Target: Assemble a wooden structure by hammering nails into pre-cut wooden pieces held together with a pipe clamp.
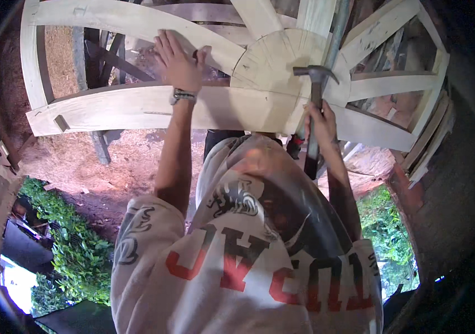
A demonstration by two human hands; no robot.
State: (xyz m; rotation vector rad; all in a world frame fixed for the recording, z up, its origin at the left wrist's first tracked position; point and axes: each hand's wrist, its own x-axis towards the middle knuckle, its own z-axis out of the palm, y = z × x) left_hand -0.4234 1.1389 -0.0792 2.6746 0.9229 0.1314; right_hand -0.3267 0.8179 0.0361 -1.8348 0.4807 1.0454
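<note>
Pale, unfinished wooden wheel, broad flat spokes fanning out from a rounded hub built of wedge-shaped segments, curved rim pieces smooth and light-grained. Left hand laid flat on a spoke just left of the hub, fingers spread apart and pressed on the wood, a metal-banded watch at the wrist. Right hand just below and right of the hub, fingers wrapped tight round the dark handle of a claw hammer, its dull grey steel head hovering at the hub's right edge, touching or not cannot be told. Beneath the wheel, reddish packed earth strewn with sawdust; leafy green plants well below and left of the hub. Loose grey printed shirt filling the foreground.
</note>
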